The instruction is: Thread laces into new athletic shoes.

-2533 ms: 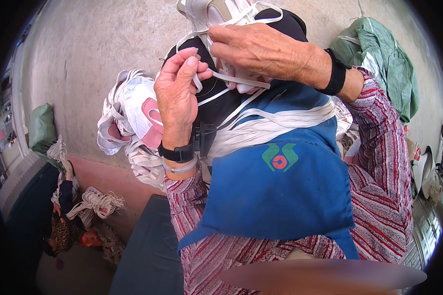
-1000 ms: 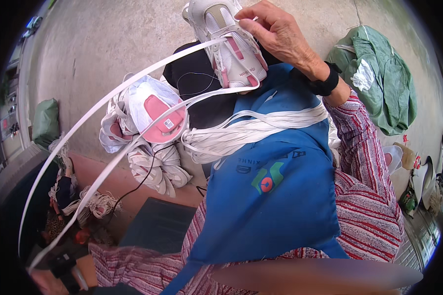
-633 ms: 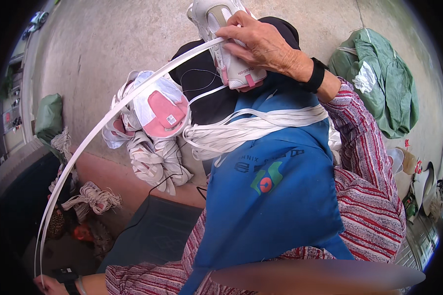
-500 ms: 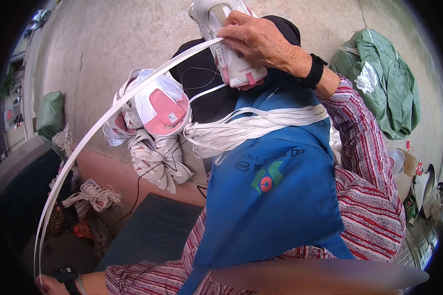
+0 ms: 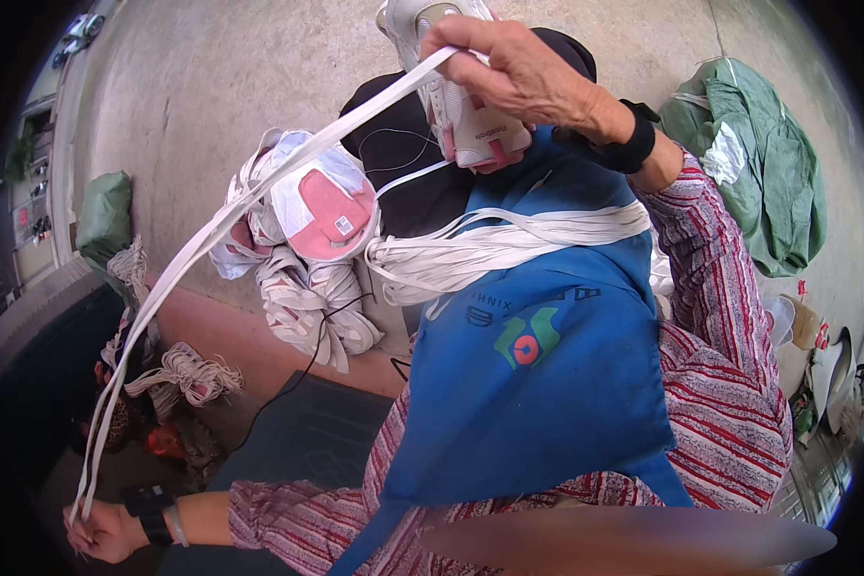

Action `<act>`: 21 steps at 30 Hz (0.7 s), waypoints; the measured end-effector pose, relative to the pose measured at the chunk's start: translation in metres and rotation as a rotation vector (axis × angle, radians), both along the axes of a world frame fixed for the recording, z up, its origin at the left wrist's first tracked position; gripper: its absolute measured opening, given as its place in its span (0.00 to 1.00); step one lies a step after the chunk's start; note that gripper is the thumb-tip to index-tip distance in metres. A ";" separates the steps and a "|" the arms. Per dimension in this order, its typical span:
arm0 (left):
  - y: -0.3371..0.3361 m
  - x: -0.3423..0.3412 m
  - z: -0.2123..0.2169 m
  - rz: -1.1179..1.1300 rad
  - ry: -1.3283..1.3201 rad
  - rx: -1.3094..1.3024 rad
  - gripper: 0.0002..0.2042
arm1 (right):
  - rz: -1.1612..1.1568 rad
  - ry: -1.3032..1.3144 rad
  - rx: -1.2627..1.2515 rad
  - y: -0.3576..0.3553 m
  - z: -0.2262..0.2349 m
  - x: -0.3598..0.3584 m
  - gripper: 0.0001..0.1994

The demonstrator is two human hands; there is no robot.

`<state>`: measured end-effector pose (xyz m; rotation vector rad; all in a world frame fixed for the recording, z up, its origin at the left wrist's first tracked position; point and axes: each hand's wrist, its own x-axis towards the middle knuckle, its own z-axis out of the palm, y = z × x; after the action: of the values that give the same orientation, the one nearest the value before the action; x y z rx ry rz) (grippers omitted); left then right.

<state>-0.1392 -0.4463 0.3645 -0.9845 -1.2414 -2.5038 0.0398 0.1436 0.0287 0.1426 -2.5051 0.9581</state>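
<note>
A long white shoelace (image 5: pixel 223 219), doubled, stretches in an arc between my two hands. My right hand (image 5: pixel 523 82) pinches its upper end above a white and pink sneaker (image 5: pixel 485 134) that rests on my black-clad legs. Down at the lower left, my left hand (image 5: pixel 104 533) is closed on the lace's other end. A bundle of white shoelaces (image 5: pixel 509 245) lies across the blue apron (image 5: pixel 547 403) on my lap. Beside my legs sits a heap of white and pink sneakers (image 5: pixel 328 206), several of them.
A bundle of pale laces (image 5: pixel 194 376) lies on the floor at the left, near a dark green flat surface (image 5: pixel 307 432). Large green sacks stand at the right (image 5: pixel 768 163) and at the left (image 5: pixel 106 216). A thin dark cord (image 5: pixel 302 370) runs beside the sneaker heap.
My right hand has risen slightly off the sneaker with the lace. My left hand has come up and inward, so more of it shows, and the doubled lace has shifted right.
</note>
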 end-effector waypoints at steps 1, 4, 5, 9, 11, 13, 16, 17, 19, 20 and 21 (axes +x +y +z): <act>0.029 -0.002 -0.023 -0.170 0.001 0.051 0.07 | 0.036 -0.098 -0.262 0.002 0.010 0.006 0.07; 0.151 0.014 -0.096 -0.288 -0.075 -0.142 0.08 | 0.077 -0.044 -0.804 0.023 0.028 0.024 0.10; 0.185 0.015 -0.126 -0.354 -0.109 -0.242 0.10 | 0.119 -0.014 -0.956 0.028 0.047 0.028 0.08; 0.298 0.040 -0.255 -0.233 -0.004 -0.618 0.12 | 0.045 0.036 -1.002 0.071 0.049 0.069 0.08; 0.348 0.072 -0.290 -0.324 -0.136 -0.776 0.11 | 0.007 -0.029 -1.021 0.117 0.024 0.099 0.09; 0.378 0.088 -0.316 -0.572 -0.306 -0.675 0.11 | -0.330 -0.282 -0.631 0.149 -0.031 0.109 0.12; 0.398 0.097 -0.333 -0.633 -0.502 -0.571 0.12 | -0.575 -0.129 0.319 0.125 -0.038 0.109 0.11; 0.397 0.100 -0.332 -0.659 -0.547 -0.537 0.12 | -0.574 -0.026 0.369 0.101 -0.029 0.097 0.10; 0.388 0.097 -0.322 -0.714 -0.535 -0.500 0.13 | -0.416 -0.087 0.008 0.080 -0.020 0.085 0.08; 0.382 0.092 -0.315 -0.774 -0.508 -0.458 0.13 | -0.240 -0.081 -0.190 0.059 -0.013 0.074 0.08; 0.377 0.087 -0.311 -0.838 -0.528 -0.421 0.13 | -0.185 -0.048 -0.105 0.035 -0.004 0.062 0.08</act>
<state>-0.0520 -0.0695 0.0537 -1.1485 -1.8652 -3.3846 0.1017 0.1791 0.0247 -0.1438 -2.4530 1.0231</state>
